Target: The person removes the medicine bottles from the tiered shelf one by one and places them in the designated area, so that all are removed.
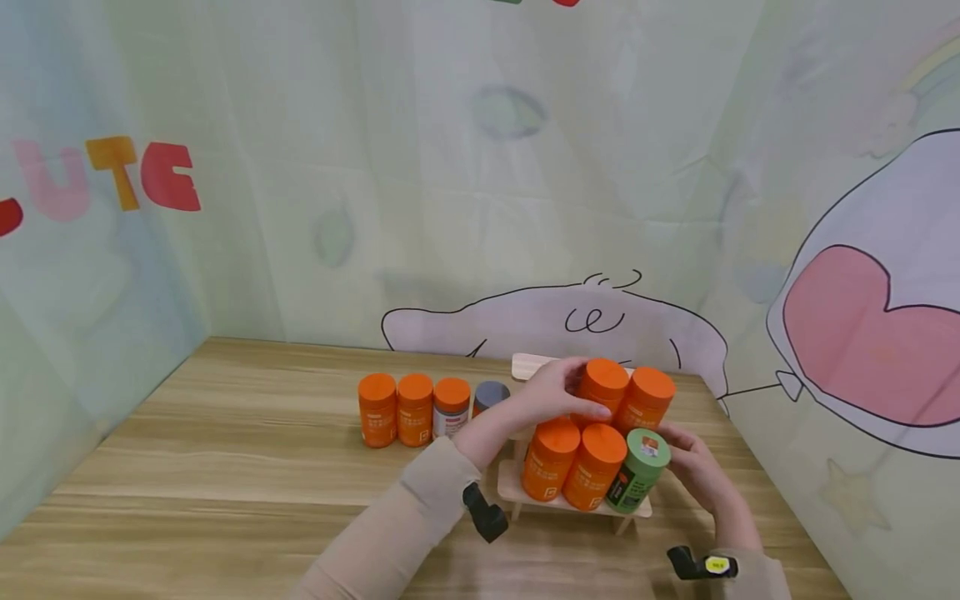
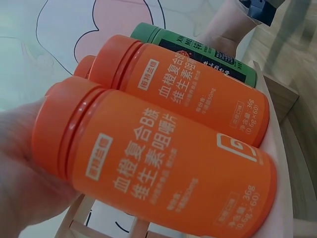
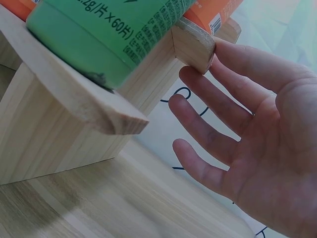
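Left sleeve (image 1: 375, 533) up front, left hand (image 1: 551, 392) pinching an orange jar (image 1: 603, 387) at upper level of rack (image 1: 508, 482)

Thumb across the jar's front, fingers round behind; can't tell if its base is seated on the upper shelf (image 3: 194, 48). Right hand (image 1: 697, 467) has fingers spread, tips touching that shelf's end, load unclear. To do it well: lower it straight, line it up with the second jar (image 1: 647, 400) just beside, check the base is fully on wood before letting go, then lift the thumb clear of the lower jars (image 1: 594, 468). Right hand should only brace, no shoving; green jar (image 1: 640, 471) sits by the lower shelf's end, looks easiest to knock off
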Demonstrator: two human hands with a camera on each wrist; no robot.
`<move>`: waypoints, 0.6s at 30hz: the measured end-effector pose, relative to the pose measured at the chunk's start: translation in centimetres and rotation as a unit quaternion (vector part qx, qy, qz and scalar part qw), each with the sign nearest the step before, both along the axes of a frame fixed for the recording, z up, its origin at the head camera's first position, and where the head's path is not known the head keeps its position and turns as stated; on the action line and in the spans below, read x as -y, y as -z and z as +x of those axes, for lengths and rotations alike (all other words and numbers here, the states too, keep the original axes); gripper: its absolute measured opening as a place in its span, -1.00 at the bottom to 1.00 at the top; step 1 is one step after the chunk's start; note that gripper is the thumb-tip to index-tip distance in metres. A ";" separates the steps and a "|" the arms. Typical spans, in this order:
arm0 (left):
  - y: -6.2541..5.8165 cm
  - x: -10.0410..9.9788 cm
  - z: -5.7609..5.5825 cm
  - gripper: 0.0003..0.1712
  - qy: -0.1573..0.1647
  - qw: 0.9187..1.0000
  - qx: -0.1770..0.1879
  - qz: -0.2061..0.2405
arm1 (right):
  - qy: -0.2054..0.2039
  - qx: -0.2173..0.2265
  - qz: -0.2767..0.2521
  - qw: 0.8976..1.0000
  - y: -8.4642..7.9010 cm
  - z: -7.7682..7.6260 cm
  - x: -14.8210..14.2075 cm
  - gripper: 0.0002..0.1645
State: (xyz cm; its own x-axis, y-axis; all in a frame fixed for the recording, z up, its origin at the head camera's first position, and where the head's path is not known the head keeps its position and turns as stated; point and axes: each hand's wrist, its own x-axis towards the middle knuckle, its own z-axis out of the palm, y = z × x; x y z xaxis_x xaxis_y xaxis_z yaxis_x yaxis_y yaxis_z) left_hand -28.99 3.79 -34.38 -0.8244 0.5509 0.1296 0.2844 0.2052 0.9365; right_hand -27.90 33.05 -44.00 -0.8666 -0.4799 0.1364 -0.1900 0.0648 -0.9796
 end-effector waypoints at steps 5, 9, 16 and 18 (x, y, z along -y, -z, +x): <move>0.0 0.0 0.2 -0.27 -0.016 1.000 0.006 0.006 | 0.007 0.002 0.009 1.000 0.0 -0.1 0.0 -0.46; 0.1 0.0 0.3 -0.27 -0.035 0.999 0.008 0.016 | 0.000 0.000 0.006 1.000 0.1 -0.1 -0.1 -0.44; 0.5 0.6 0.2 -0.31 -0.054 0.998 0.014 0.043 | 0.010 0.006 0.013 1.000 0.0 0.0 0.0 -0.47; 0.7 0.9 0.2 -0.32 -0.058 0.997 0.017 0.050 | 0.015 0.010 0.016 1.000 -0.1 0.0 0.0 -0.49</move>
State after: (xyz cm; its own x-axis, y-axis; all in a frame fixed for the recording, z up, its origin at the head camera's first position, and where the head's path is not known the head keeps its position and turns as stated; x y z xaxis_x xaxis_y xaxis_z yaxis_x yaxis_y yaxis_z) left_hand -28.78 2.89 -35.05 -0.8871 0.4367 0.1497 0.2313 0.1399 0.9628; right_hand -27.91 33.05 -43.93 -0.8833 -0.4572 0.1041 -0.1680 0.1014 -0.9806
